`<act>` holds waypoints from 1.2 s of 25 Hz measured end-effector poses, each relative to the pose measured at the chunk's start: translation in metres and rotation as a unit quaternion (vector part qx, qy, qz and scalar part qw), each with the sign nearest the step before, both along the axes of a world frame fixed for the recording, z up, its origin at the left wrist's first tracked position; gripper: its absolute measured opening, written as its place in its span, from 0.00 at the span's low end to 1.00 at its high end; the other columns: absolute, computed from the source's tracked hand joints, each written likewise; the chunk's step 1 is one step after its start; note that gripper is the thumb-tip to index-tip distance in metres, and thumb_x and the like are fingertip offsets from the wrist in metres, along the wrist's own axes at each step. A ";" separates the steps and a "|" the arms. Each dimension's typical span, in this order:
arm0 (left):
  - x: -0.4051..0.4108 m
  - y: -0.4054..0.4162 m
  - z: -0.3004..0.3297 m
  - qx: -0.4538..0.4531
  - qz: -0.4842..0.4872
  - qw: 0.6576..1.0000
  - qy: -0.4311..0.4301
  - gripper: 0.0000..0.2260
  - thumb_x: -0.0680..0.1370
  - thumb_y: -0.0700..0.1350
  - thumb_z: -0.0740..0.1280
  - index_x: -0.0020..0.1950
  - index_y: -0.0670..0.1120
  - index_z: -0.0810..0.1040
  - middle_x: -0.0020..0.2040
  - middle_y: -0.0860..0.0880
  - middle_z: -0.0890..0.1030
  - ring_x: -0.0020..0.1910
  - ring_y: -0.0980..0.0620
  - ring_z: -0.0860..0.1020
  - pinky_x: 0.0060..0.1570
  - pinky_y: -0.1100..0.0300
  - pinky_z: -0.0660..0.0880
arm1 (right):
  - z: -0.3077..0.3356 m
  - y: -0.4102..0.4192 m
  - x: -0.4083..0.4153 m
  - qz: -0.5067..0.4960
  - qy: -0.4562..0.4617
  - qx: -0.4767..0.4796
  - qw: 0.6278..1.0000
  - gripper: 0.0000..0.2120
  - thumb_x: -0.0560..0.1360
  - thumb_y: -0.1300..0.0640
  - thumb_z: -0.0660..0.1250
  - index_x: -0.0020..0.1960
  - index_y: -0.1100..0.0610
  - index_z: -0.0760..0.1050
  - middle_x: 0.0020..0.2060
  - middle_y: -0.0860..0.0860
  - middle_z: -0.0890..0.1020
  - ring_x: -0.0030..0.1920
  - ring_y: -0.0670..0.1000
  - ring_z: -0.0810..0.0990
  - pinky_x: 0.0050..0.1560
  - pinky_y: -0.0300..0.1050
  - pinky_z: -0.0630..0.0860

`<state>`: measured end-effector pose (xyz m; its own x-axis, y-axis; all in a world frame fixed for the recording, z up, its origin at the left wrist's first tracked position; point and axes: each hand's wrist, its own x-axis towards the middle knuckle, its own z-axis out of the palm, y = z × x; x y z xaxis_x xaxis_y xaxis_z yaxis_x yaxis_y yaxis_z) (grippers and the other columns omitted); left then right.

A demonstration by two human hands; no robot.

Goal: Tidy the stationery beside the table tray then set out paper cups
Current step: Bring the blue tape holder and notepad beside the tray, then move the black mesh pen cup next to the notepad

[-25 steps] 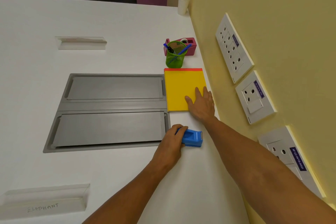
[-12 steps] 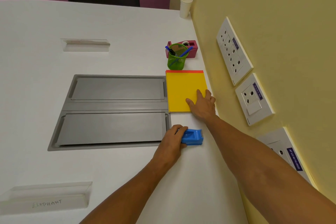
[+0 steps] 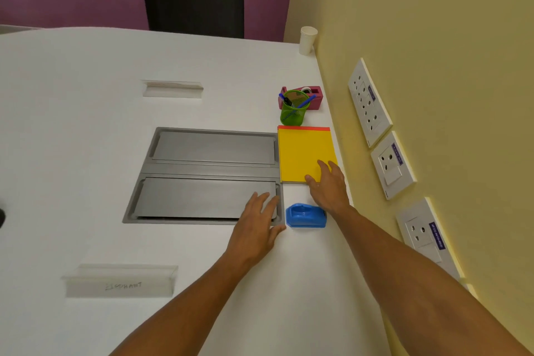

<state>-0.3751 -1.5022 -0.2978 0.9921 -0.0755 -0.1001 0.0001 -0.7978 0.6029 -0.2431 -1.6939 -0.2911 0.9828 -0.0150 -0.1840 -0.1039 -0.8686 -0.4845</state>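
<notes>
— What carries it all?
— A white table (image 3: pixel 86 130), with a grey metal tray (image 3: pixel 208 170) set flush into its top.
— And lying on it?
— Beside the tray's right end: a yellow pad (image 3: pixel 303 150), a blue stapler (image 3: pixel 305 215), a green pen cup (image 3: pixel 293 113) and a pink tape dispenser (image 3: pixel 315 97) behind it. A paper cup (image 3: pixel 307 40) stands at the far corner. Two clear name holders (image 3: pixel 173 89) lie further left.
</notes>
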 end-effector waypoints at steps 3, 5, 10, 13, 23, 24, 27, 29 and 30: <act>-0.029 0.035 0.026 0.029 0.027 0.999 -0.036 0.31 0.81 0.60 0.61 0.80 0.52 0.55 0.81 0.49 0.56 0.81 0.48 0.49 0.75 0.52 0.56 | 0.021 0.020 -0.041 0.033 -0.033 0.010 0.999 0.30 0.82 0.45 0.62 0.80 0.53 0.59 0.80 0.55 0.58 0.79 0.57 0.55 0.77 0.55 0.59; -0.037 0.054 0.033 0.046 0.044 0.997 -0.041 0.31 0.80 0.61 0.60 0.80 0.52 0.56 0.81 0.49 0.57 0.81 0.48 0.50 0.75 0.51 0.58 | 0.024 0.034 -0.058 0.047 -0.032 0.008 0.998 0.30 0.82 0.46 0.63 0.80 0.54 0.59 0.79 0.55 0.58 0.79 0.57 0.55 0.77 0.54 0.59; -0.081 0.102 0.063 0.070 0.112 0.990 -0.058 0.31 0.79 0.62 0.60 0.80 0.52 0.59 0.80 0.49 0.59 0.80 0.47 0.51 0.74 0.48 0.61 | 0.046 0.077 -0.112 0.098 -0.055 0.037 0.993 0.29 0.81 0.47 0.64 0.79 0.53 0.61 0.79 0.54 0.60 0.78 0.55 0.58 0.77 0.52 0.60; -0.115 0.137 0.080 0.079 0.151 0.984 -0.058 0.32 0.79 0.63 0.60 0.80 0.52 0.59 0.80 0.49 0.59 0.80 0.47 0.51 0.74 0.49 0.61 | 0.061 0.114 -0.143 0.140 -0.068 0.038 0.987 0.29 0.81 0.46 0.64 0.79 0.52 0.60 0.78 0.53 0.62 0.78 0.54 0.59 0.76 0.52 0.61; -0.201 0.255 0.068 0.110 0.269 0.957 -0.018 0.34 0.78 0.65 0.59 0.80 0.50 0.58 0.80 0.48 0.58 0.80 0.45 0.51 0.75 0.48 0.59 | 0.066 0.243 -0.198 0.274 -0.058 0.048 0.959 0.30 0.81 0.44 0.63 0.79 0.49 0.59 0.79 0.52 0.60 0.79 0.55 0.57 0.77 0.55 0.59; -0.207 0.263 0.065 0.105 0.281 0.954 -0.014 0.35 0.78 0.66 0.59 0.80 0.50 0.57 0.81 0.47 0.58 0.80 0.45 0.51 0.75 0.47 0.59 | 0.065 0.255 -0.201 0.287 -0.057 0.043 0.955 0.30 0.81 0.44 0.63 0.79 0.49 0.59 0.79 0.52 0.60 0.79 0.55 0.57 0.76 0.55 0.59; -0.233 0.287 0.042 0.128 0.300 0.945 0.020 0.37 0.77 0.68 0.56 0.81 0.50 0.54 0.81 0.47 0.55 0.81 0.43 0.49 0.77 0.46 0.54 | 0.061 0.293 -0.212 0.317 -0.051 0.037 0.947 0.31 0.80 0.43 0.64 0.80 0.49 0.58 0.79 0.53 0.60 0.79 0.55 0.56 0.76 0.54 0.58; -0.253 0.307 0.022 0.131 0.328 0.934 0.050 0.38 0.78 0.69 0.54 0.81 0.49 0.53 0.81 0.46 0.54 0.81 0.43 0.48 0.77 0.47 0.52 | 0.055 0.330 -0.219 0.352 -0.042 0.032 0.935 0.32 0.80 0.43 0.64 0.80 0.49 0.57 0.79 0.53 0.59 0.79 0.55 0.56 0.76 0.54 0.58; -0.264 0.315 0.008 0.126 0.341 0.930 0.063 0.37 0.78 0.69 0.54 0.81 0.49 0.54 0.81 0.45 0.54 0.81 0.43 0.49 0.78 0.47 0.52 | 0.049 0.349 -0.223 0.368 -0.033 0.028 0.929 0.33 0.80 0.42 0.64 0.80 0.49 0.56 0.80 0.52 0.59 0.79 0.55 0.56 0.76 0.54 0.58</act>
